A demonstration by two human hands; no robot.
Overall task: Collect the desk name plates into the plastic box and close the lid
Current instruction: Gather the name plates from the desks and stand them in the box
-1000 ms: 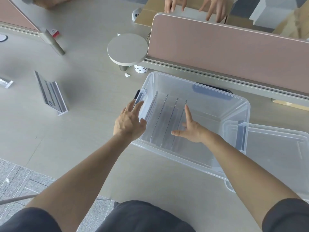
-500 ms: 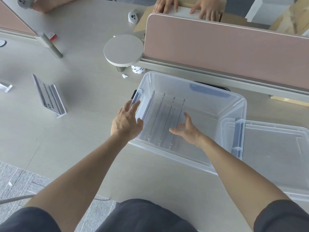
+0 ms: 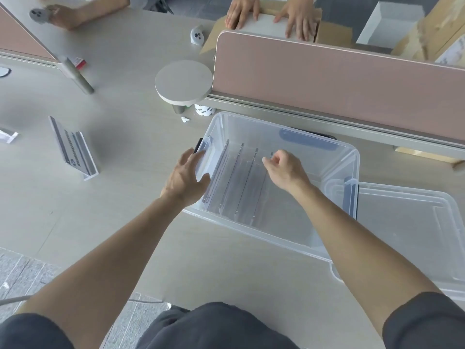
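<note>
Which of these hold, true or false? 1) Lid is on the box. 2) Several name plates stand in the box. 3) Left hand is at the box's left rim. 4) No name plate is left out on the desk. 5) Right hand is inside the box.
1) False. The lid lies on the desk to the right of the box, which is open.
2) True. About four clear name plates stand on edge in a row.
3) True. The left hand rests on the rim by the latch.
4) False. One name plate stands on the desk to the left.
5) True. The right hand, fingers curled, is over the plates.
</note>
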